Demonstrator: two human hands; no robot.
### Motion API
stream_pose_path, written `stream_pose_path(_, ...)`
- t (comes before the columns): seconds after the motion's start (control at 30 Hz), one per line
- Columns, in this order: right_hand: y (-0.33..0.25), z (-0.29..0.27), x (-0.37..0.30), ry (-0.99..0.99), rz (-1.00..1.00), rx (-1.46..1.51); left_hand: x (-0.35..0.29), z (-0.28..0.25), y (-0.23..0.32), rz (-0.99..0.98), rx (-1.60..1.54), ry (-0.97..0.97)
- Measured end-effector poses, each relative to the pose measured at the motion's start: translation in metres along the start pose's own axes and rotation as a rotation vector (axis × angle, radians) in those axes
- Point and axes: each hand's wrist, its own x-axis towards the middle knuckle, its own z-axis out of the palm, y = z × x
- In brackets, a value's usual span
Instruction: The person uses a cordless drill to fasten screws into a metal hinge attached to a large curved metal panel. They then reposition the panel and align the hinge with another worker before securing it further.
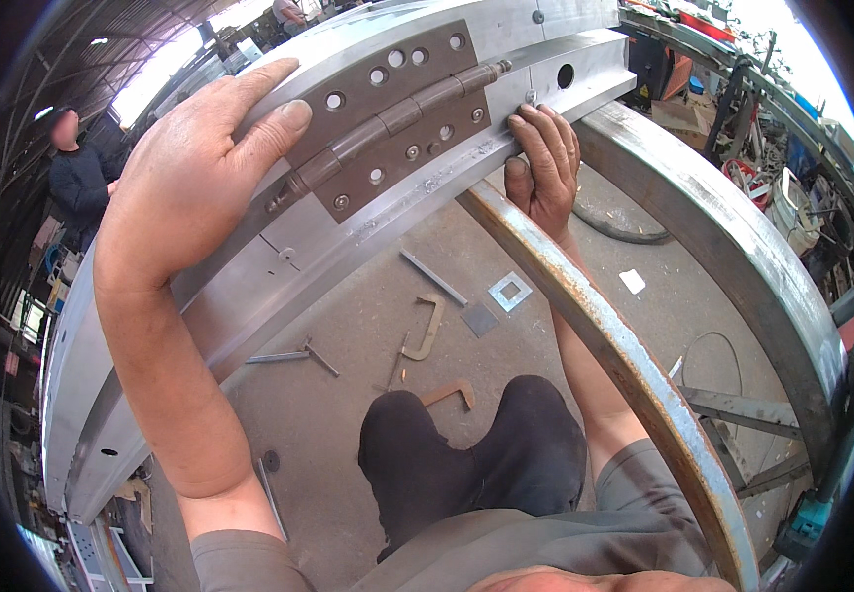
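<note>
A long curved aluminium profile (555,61) sweeps across in front of me. A brown metal hinge (392,123) with several round holes lies on it; screws show in some of them. My left hand (185,168) rests over the profile by the hinge's left end, thumb and forefinger stretched apart; its other fingers are hidden. Just right of the hinge, my right hand (545,168) has its fingers curled over the profile's near edge, the thumb lower down. A small screw head (533,96) sits by its fingertips.
A rusty curved bar (604,326) and a wider steel arc (733,227) run down on my right. C-clamps (431,326), a metal strip (434,277) and a square plate with a hole (510,291) lie on the floor. Another person (82,178) stands at far left.
</note>
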Motion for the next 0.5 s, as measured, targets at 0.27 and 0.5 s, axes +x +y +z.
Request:
stream_pose_path(0.27,-0.0002,-0.0018,0.0008,-0.003,0.0,0.002,0.001,0.002,0.0004,0.03,0.001,0.029)
stream_pose_path(0.5,0.0,-0.0018,0.0001,-0.007,0.008,0.009,0.0015,-0.0004,0.0033,-0.014,-0.032,-0.012)
